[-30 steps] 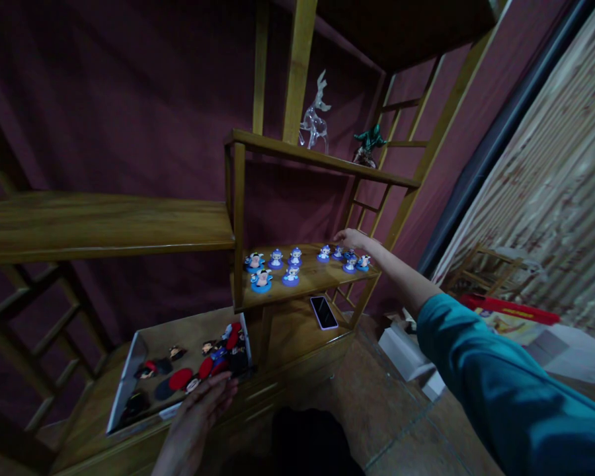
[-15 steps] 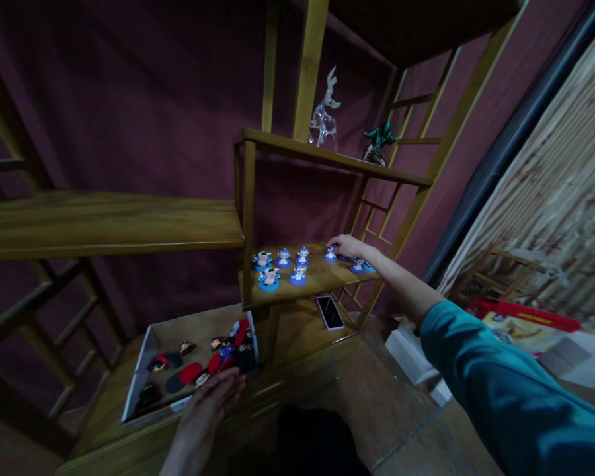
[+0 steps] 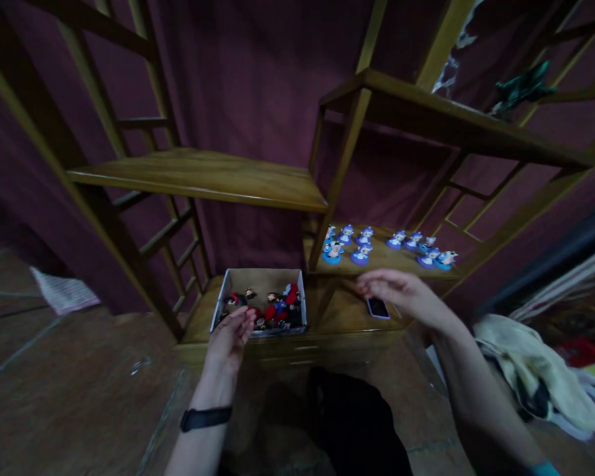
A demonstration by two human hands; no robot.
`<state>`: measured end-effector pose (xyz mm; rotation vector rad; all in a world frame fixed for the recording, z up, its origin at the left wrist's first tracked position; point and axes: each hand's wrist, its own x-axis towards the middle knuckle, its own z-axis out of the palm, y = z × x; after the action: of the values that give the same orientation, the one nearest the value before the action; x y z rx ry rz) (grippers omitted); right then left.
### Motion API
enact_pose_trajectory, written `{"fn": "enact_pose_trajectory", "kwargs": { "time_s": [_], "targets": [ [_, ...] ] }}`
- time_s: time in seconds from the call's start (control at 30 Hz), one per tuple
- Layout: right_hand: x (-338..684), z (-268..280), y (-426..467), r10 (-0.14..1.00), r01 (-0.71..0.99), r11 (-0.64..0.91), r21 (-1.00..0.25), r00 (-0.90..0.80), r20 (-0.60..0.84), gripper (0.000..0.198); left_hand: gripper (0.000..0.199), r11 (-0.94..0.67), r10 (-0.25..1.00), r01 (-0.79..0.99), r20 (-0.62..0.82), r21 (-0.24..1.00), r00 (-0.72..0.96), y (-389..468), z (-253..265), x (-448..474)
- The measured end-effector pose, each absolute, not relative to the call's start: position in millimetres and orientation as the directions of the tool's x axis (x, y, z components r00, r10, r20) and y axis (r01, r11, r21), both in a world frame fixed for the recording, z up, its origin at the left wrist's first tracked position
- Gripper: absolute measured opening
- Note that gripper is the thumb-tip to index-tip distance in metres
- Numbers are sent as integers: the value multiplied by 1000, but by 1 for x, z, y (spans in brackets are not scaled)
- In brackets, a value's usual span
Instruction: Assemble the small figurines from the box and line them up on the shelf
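Note:
My left hand (image 3: 232, 336) is over the front edge of a shallow cardboard box (image 3: 258, 276), its fingers loosely bent and apart, with nothing visible in them. Inside the box lie several small figurines (image 3: 280, 306) in red, blue and black, some hidden by the hand. My right hand (image 3: 399, 291), slightly blurred, hangs empty in front of the shelf with its fingers stretched out. Behind it, several purple-and-white figurines (image 3: 361, 254) and a few on blue bases, such as a pink-and-white figurine (image 3: 332, 252), stand on the small shelf (image 3: 391, 263).
A phone (image 3: 378, 308) lies on the lower board beneath the right hand. Wooden shelves (image 3: 203, 173) and uprights frame the space. A clear ornament (image 3: 449, 73) and a green figure (image 3: 523, 89) stand on the upper shelf. Pale cloth (image 3: 535, 367) is heaped at right.
My right hand has let go of a purple figurine, which stands on the shelf, and has drawn back leftward toward me. The view has swung left; my left hand stays by the box.

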<state>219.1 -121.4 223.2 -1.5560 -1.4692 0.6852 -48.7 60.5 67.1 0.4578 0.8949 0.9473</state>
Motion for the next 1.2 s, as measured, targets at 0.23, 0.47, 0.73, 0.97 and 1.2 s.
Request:
{"fn": "enact_pose_trajectory", "kwargs": {
  "time_s": [0.23,0.47,0.73,0.97,1.2],
  "targets": [
    [136,66,-6,999,653,-40,-757,47,-11,22,21,531,815,-629,-544,567,199,84,61,-67],
    [143,8,71,967,903,-256,-346,241,-86,34,18,558,800,-647,-545,519,252,88,68,-67],
    [144,0,90,975,957,-177,-232,137,-176,33,20,570,798,-654,-523,497,298,92,70,-72],
    [144,6,91,975,902,-205,-380,153,-162,29,20,565,799,-658,-528,498,286,96,70,-82],
    [139,29,82,947,623,-295,-725,293,-134,28,20,566,799,-651,-531,505,283,97,70,-82]
  ]
}}
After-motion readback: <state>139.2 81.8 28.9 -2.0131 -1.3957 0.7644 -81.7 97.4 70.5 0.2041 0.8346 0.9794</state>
